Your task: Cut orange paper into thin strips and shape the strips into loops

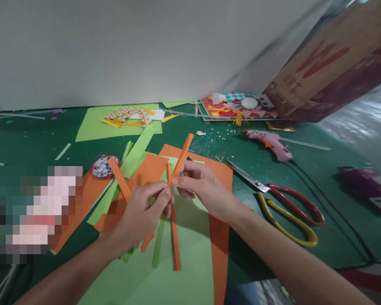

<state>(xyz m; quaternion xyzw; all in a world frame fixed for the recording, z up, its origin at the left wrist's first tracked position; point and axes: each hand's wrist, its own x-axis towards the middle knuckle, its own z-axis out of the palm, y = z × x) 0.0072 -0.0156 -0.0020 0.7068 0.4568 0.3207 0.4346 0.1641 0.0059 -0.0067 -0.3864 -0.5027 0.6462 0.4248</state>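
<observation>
An orange paper strip [183, 154] slants up from between my fingertips, a bend or crossing showing where both hands meet. My right hand [200, 180] pinches it near its lower end. My left hand [150, 205] is closed at the same spot, thumb against forefinger, on the orange paper there. A further orange length [175, 245] hangs below the fingers; whether it is the same strip is hidden. Beneath my hands lie a green strip [158, 243], a light green sheet [190, 258] and an orange sheet [221, 190].
Red-and-yellow-handled scissors [268, 188] lie to the right, below a pink glue gun [269, 142] with a black cord. At left is a round container of googly eyes [103, 167]. Woven paper pieces [130, 115] lie behind; a brown paper bag [327, 63] stands back right.
</observation>
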